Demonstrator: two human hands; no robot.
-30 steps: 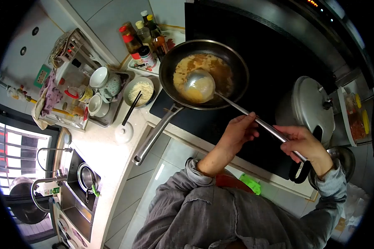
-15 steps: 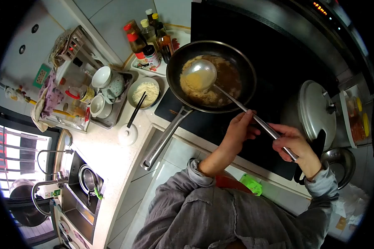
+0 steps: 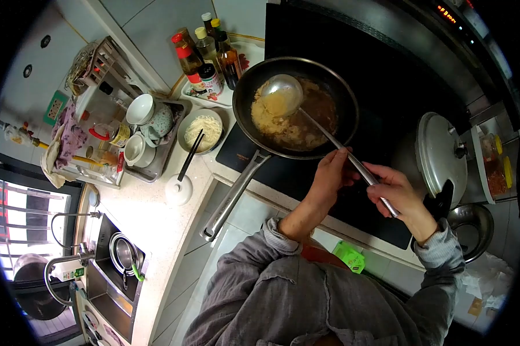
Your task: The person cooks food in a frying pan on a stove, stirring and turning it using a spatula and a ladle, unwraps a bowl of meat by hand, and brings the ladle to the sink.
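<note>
A long-handled metal ladle (image 3: 318, 124) reaches into a dark frying pan (image 3: 344, 86), its bowl resting in brown liquid with a pale yellowish paste (image 3: 271, 120). Some of that paste shows in the ladle's bowl. My left hand (image 3: 331, 173) pinches the handle partway along, just outside the pan's rim. Farther back, near the handle's end, my right hand (image 3: 399, 199) is wrapped round it. The pan sits on a black cooktop (image 3: 381, 213), and its own handle (image 3: 237, 193) sticks out over the counter edge, touched by neither hand.
Left of the pan stands a bowl of pale shreds (image 3: 205, 131) with black chopsticks (image 3: 189, 155) across it. Sauce bottles (image 3: 230, 62) crowd a tray behind. A large lidded pot (image 3: 439, 155) is at the right, a metal bowl (image 3: 471, 230) beside it. The sink (image 3: 107, 288) lies lower left.
The ladle's bowl has shifted slightly up in the pan. My right hand has moved a little left and up along with the handle; my left hand keeps its grip.
</note>
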